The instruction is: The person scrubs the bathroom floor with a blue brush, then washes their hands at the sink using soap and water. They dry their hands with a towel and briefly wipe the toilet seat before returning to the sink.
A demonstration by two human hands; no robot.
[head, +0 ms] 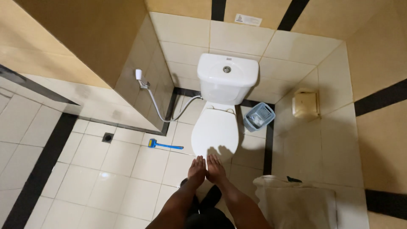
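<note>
Head view, looking down. My left hand (197,168) and right hand (215,167) are held out flat, palms down, fingers straight and closed up, the two hands side by side with the inner edges touching or nearly so. Neither holds anything.

Just beyond my fingertips: the white toilet (215,127), lid shut, front edge of the lid near the fingers but not touching them. My hands cast a shadow on that front edge. The cistern (227,78) sits further out, against the tiled wall.

Left of my left hand, on the floor tiles: a blue brush (163,145), lying flat, well apart from the hand. Past it, a floor drain (107,137). Up on the left wall, a spray hose (157,101) runs to the cistern.

Right of the toilet: a grey basket (259,116) on the floor. Near my right forearm, a pale cloth bag (296,201).
</note>
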